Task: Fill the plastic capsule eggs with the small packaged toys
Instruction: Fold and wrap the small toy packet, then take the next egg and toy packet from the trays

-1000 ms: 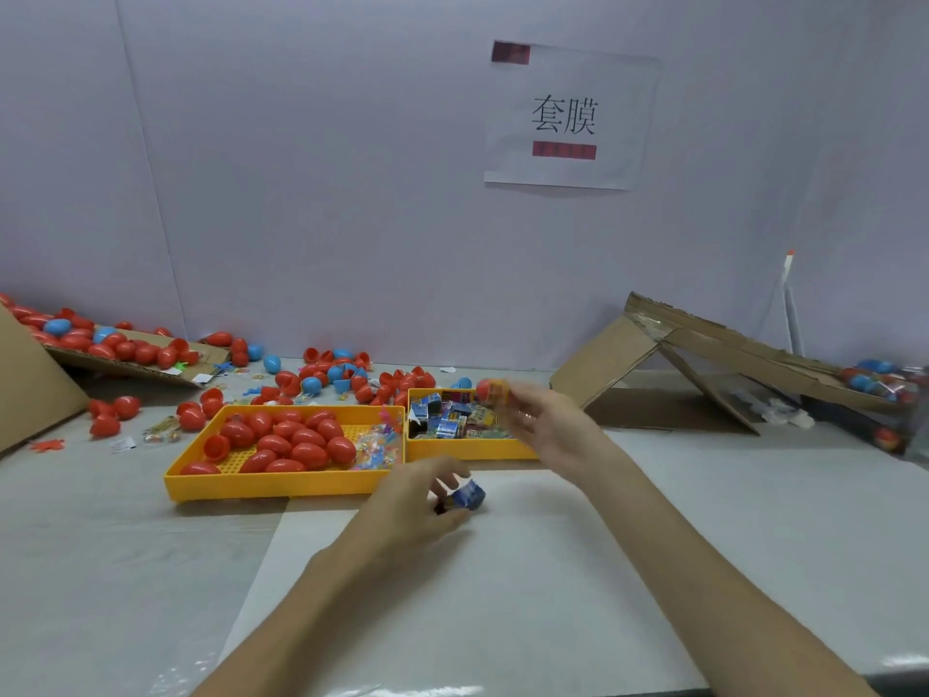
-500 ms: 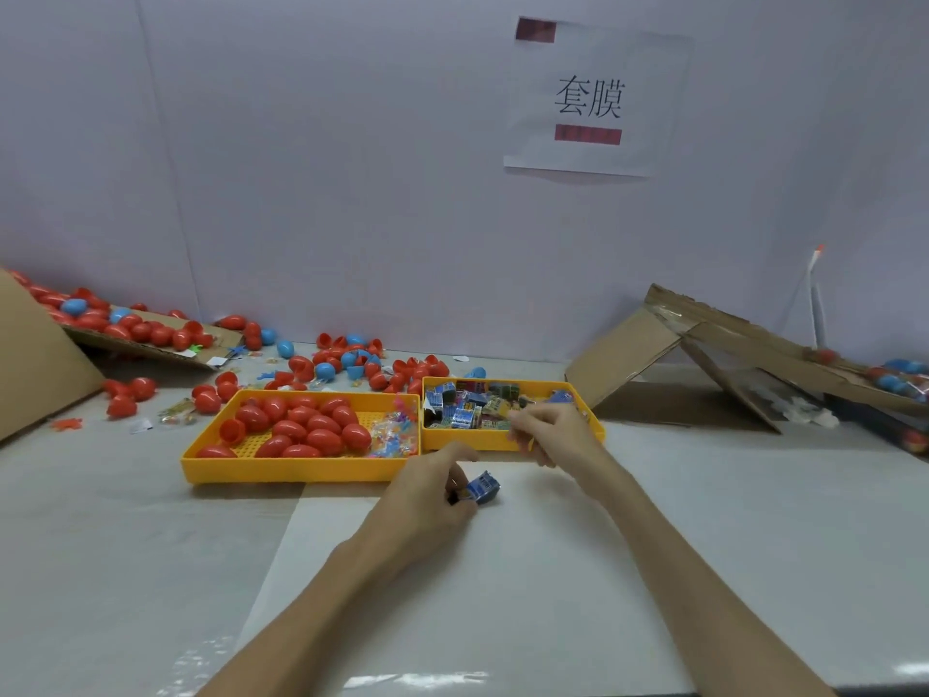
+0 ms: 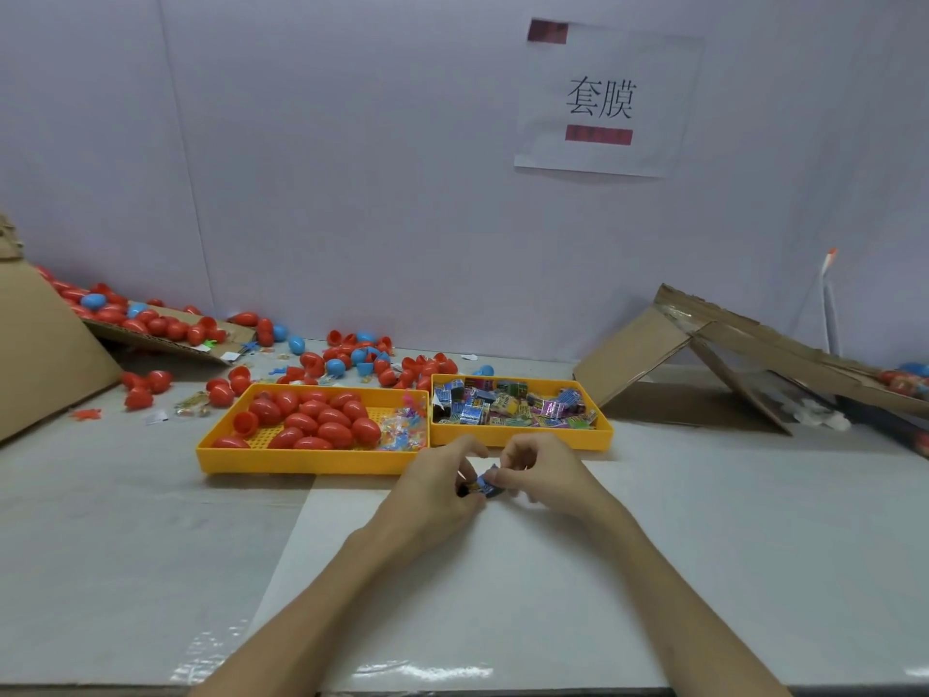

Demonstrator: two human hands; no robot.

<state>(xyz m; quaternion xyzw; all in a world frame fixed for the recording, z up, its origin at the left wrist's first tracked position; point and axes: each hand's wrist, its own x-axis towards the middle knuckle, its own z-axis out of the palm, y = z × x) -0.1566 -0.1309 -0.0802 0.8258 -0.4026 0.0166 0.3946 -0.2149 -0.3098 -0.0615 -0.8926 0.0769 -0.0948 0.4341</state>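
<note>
A small blue packaged toy [image 3: 488, 485] is held just above the table, in front of the two yellow trays. My left hand [image 3: 436, 490] pinches its left end and my right hand [image 3: 540, 475] pinches its right end with curled fingers. The left yellow tray [image 3: 301, 457] holds several red capsule eggs [image 3: 321, 417] and some clear-wrapped colourful toys [image 3: 401, 429]. The right yellow tray [image 3: 523, 439] is full of small packaged toys [image 3: 507, 405]. I cannot tell whether either hand also hides an egg.
Loose red and blue eggs [image 3: 352, 362] lie behind the trays and on a cardboard flap [image 3: 166, 334] at the far left. A folded cardboard ramp [image 3: 704, 354] stands at the right. A white sheet [image 3: 452, 586] covers the table under my arms.
My right hand held a red egg up near the right tray, then came down and toward me with no egg visible, and now pinches the blue packet that my left hand held all along.
</note>
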